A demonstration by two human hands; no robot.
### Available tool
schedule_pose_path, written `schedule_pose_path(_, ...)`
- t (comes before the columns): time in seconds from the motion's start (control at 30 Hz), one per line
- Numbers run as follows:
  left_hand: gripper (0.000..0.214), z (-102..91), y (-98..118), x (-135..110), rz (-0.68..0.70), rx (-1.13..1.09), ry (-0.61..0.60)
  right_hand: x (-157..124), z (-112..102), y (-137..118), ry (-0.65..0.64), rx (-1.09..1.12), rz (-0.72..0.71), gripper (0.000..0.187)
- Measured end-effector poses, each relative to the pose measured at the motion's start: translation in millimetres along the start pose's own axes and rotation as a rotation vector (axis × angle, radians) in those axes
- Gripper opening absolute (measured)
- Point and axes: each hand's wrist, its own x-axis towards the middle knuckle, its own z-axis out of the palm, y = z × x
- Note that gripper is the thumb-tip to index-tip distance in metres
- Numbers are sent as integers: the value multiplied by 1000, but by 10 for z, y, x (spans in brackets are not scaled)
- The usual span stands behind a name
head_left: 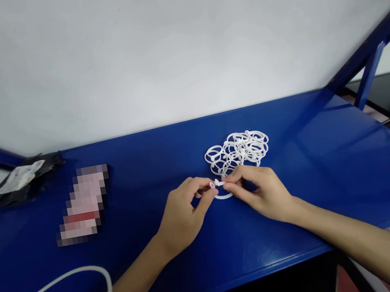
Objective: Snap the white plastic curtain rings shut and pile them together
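Note:
Both my hands meet over the middle of the blue table, holding one thin white band (pixel 224 196). My left hand (pixel 185 208) pinches the end with a small ring-shaped eyelet between thumb and forefinger. In a like pinch, my right hand (pixel 263 189) has the other end, whose small pointed knob faces the eyelet. The two ends are close together but look apart. The band curves below the fingertips. Just beyond my hands lies a heap of white rings (pixel 239 151), looped and overlapping, with small knobs at their joins.
At the left of the blue table (pixel 144 160) lie a black plastic package (pixel 21 179) with a white label and a blurred-out pinkish box (pixel 86 200). A white cord (pixel 70 272) arcs across the lower left near my forearm. Blue frame bars (pixel 371 74) flank the table.

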Motion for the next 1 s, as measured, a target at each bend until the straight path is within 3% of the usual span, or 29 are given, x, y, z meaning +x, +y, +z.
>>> schedule_pose_path(0.23,17,84,-17,-42,115,84,43,-37,2,24,-94,-1,-134,14)
schedule_pose_path(0.43,24,157,-80,-90,343,164,120,-61,-6,-15,-178,-147,-246,21)
schedule_pose_path(0.57,17,129,-64,-59,409,216,138,-36,-18,-14,-121,-161,-279,14)
schedule_pose_path(0.63,11,98,-53,-26,396,273,141,-4,-45,19,-46,-163,-287,8)
schedule_pose_path(0.83,25,12,-235,93,207,448,123,164,-173,265,221,-457,-275,13)
schedule_pose_path(1.0,23,-10,-420,165,87,539,36,280,-177,427,163,-582,-210,18)
